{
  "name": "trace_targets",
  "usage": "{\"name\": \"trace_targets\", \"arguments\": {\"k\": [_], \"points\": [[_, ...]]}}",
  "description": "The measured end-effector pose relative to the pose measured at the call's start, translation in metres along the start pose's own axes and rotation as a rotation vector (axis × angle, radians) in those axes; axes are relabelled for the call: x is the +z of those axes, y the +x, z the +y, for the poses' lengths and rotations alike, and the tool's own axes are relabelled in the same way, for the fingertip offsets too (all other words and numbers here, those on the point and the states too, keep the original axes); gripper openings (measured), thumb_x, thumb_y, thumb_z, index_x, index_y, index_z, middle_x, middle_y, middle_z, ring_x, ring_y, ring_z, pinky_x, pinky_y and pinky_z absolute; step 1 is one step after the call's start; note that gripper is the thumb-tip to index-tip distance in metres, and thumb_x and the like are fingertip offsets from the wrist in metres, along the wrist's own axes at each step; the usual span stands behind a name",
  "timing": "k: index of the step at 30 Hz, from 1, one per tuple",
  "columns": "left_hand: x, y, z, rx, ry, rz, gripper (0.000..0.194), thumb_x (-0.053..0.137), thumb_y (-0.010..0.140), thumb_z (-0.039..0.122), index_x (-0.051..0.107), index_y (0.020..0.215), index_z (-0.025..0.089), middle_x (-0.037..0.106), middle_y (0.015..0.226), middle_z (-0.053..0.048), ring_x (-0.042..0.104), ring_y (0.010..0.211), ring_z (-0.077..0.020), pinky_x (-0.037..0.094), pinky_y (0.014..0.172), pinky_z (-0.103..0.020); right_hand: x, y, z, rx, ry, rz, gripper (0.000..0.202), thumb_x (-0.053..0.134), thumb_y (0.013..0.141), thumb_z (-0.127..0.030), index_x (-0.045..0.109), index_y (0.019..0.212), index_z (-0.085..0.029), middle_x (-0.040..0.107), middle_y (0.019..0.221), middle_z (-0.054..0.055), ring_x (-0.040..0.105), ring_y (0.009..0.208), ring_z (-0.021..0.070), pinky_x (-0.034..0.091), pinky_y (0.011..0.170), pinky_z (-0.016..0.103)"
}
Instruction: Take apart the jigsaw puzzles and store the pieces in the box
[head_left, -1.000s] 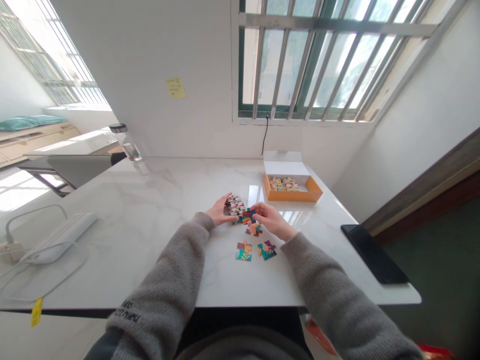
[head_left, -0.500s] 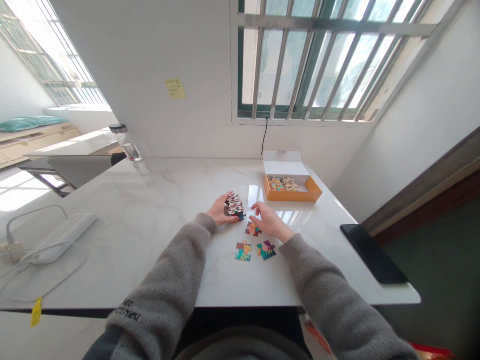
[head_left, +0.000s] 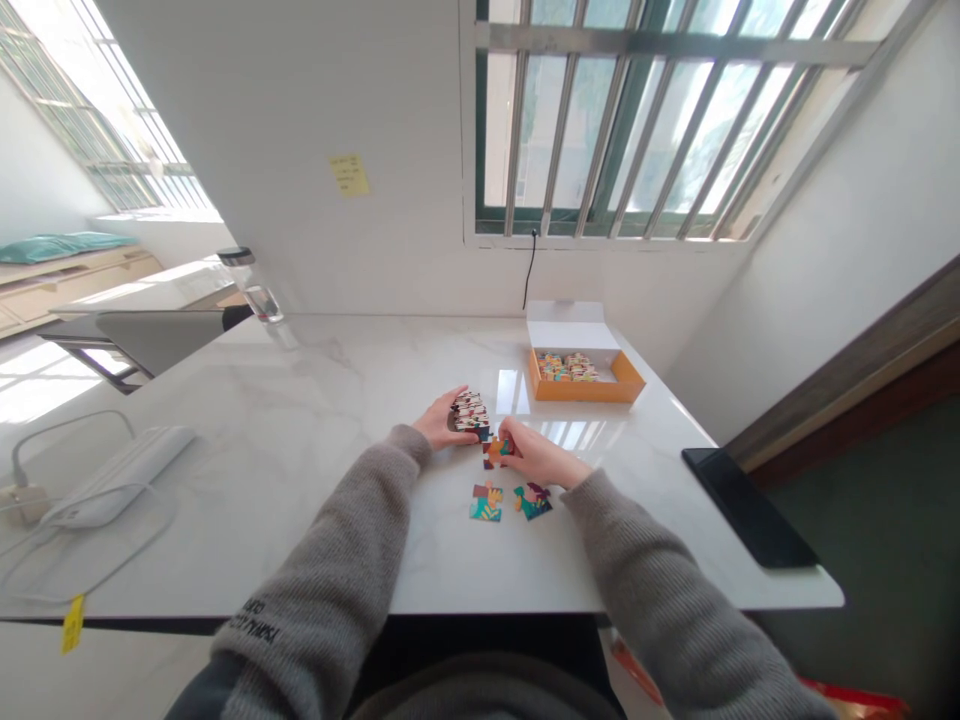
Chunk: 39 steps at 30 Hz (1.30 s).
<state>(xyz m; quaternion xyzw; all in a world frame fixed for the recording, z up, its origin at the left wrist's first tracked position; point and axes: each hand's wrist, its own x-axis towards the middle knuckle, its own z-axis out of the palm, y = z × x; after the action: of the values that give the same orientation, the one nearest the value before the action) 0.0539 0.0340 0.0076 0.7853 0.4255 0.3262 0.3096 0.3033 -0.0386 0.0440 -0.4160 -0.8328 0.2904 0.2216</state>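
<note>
A stack of puzzle pieces (head_left: 470,412) is gripped by my left hand (head_left: 442,420), thumb on the near side and fingers on the far side. Just right of it, my right hand (head_left: 531,452) pinches an orange and dark red puzzle piece (head_left: 493,453) between thumb and fingers. Nearer to me on the white table (head_left: 315,400) lie two separate pieces: a teal and yellow one (head_left: 487,503) on the left and a teal and purple one (head_left: 533,501) on the right.
An open orange box (head_left: 589,388) holding more puzzle pieces stands at the back right. A black tablet-like object (head_left: 746,508) lies by the right edge. A clear bottle (head_left: 259,293) stands at the back left, and a white power strip with cables (head_left: 112,480) lies left.
My right hand has closed on the orange and dark red piece and shifted it slightly left and away from me. My left hand and the stack are almost unmoved.
</note>
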Motion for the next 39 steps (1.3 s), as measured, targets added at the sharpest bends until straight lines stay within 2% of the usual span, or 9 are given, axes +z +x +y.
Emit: {"name": "trace_targets", "arguments": {"k": [7, 11, 15, 18, 21, 24, 29, 36, 39], "points": [[0.000, 0.001, -0.005, -0.005, 0.004, -0.018, 0.113, 0.085, 0.056, 0.049, 0.030, 0.149, 0.017, 0.050, 0.138, -0.017, 0.048, 0.129, -0.0343, 0.032, 0.114, -0.051, 0.019, 0.016, 0.001, -0.080, 0.036, 0.234, 0.015, 0.049, 0.080, -0.014, 0.044, 0.093, -0.022, 0.046, 0.080, -0.002, 0.046, 0.072, 0.0158, 0.037, 0.068, 0.028], [0.002, 0.000, 0.002, 0.006, 0.223, -0.018, 0.124, 0.086, 0.049, 0.054, 0.028, 0.151, 0.015, 0.048, 0.140, -0.019, 0.044, 0.130, -0.0393, 0.032, 0.112, -0.053, 0.024, 0.020, -0.005, -0.045, 0.081, 0.240, 0.014, 0.050, 0.083, -0.017, 0.044, 0.095, -0.022, 0.048, 0.077, -0.003, 0.047, 0.068, 0.0148, 0.038, 0.066, 0.027], [0.004, -0.001, 0.006, 0.005, 0.286, -0.014, 0.127, 0.084, 0.052, 0.056, 0.022, 0.153, 0.011, 0.048, 0.138, -0.020, 0.046, 0.128, -0.0395, 0.033, 0.111, -0.053, 0.013, 0.012, -0.005, 0.005, 0.011, 0.257, 0.013, 0.052, 0.086, -0.024, 0.046, 0.097, -0.021, 0.050, 0.075, -0.003, 0.048, 0.066, 0.0142, 0.037, 0.065, 0.027], [0.005, -0.002, 0.006, 0.017, 0.289, -0.007, 0.123, 0.082, 0.055, 0.057, 0.021, 0.153, 0.013, 0.047, 0.140, -0.019, 0.046, 0.128, -0.0382, 0.033, 0.112, -0.051, 0.002, 0.000, -0.007, 0.019, -0.089, 0.044, 0.017, 0.062, 0.082, -0.033, 0.052, 0.086, -0.021, 0.050, 0.073, -0.002, 0.046, 0.064, 0.0137, 0.036, 0.062, 0.027], [0.007, -0.002, 0.005, 0.023, 0.306, 0.046, 0.120, 0.080, 0.058, 0.058, 0.022, 0.153, 0.014, 0.048, 0.138, -0.018, 0.046, 0.126, -0.0376, 0.034, 0.111, -0.051, 0.000, -0.012, -0.017, 0.002, -0.172, -0.170, 0.034, 0.076, 0.069, -0.045, 0.056, 0.084, -0.021, 0.054, 0.084, 0.002, 0.050, 0.073, 0.0169, 0.040, 0.067, 0.029], [0.007, -0.002, 0.006, 0.026, 0.323, 0.076, 0.119, 0.079, 0.060, 0.059, 0.022, 0.152, 0.011, 0.047, 0.138, -0.020, 0.046, 0.125, -0.0382, 0.034, 0.111, -0.052, 0.007, -0.019, -0.031, 0.002, -0.283, -0.206, 0.045, 0.083, 0.058, -0.047, 0.057, 0.085, -0.021, 0.054, 0.093, 0.006, 0.052, 0.087, 0.0238, 0.042, 0.077, 0.035], [0.002, -0.001, 0.003, 0.011, 0.232, 0.030, 0.122, 0.083, 0.055, 0.054, 0.023, 0.152, 0.013, 0.044, 0.141, -0.020, 0.042, 0.131, -0.0384, 0.029, 0.115, -0.052, 0.014, -0.019, -0.039, -0.046, -0.217, -0.258, 0.041, 0.082, 0.062, -0.035, 0.053, 0.088, -0.021, 0.053, 0.099, 0.006, 0.051, 0.093, 0.0240, 0.043, 0.082, 0.035], [-0.004, 0.000, -0.005, 0.003, -0.003, 0.009, 0.116, 0.082, 0.059, 0.051, 0.023, 0.152, 0.016, 0.040, 0.145, -0.019, 0.044, 0.133, -0.0343, 0.030, 0.115, -0.049, 0.012, -0.007, -0.018, -0.086, -0.006, -0.021, 0.016, 0.056, 0.084, -0.020, 0.042, 0.090, -0.023, 0.050, 0.084, -0.001, 0.047, 0.073, 0.0154, 0.039, 0.068, 0.027], [-0.004, 0.001, -0.007, 0.007, -0.062, 0.014, 0.112, 0.081, 0.060, 0.051, 0.025, 0.151, 0.016, 0.045, 0.142, -0.018, 0.047, 0.131, -0.0349, 0.033, 0.114, -0.050, 0.013, 0.004, -0.006, -0.073, 0.022, 0.092, 0.010, 0.049, 0.086, -0.018, 0.041, 0.088, -0.023, 0.048, 0.076, -0.003, 0.045, 0.068, 0.0150, 0.036, 0.065, 0.026]]}}
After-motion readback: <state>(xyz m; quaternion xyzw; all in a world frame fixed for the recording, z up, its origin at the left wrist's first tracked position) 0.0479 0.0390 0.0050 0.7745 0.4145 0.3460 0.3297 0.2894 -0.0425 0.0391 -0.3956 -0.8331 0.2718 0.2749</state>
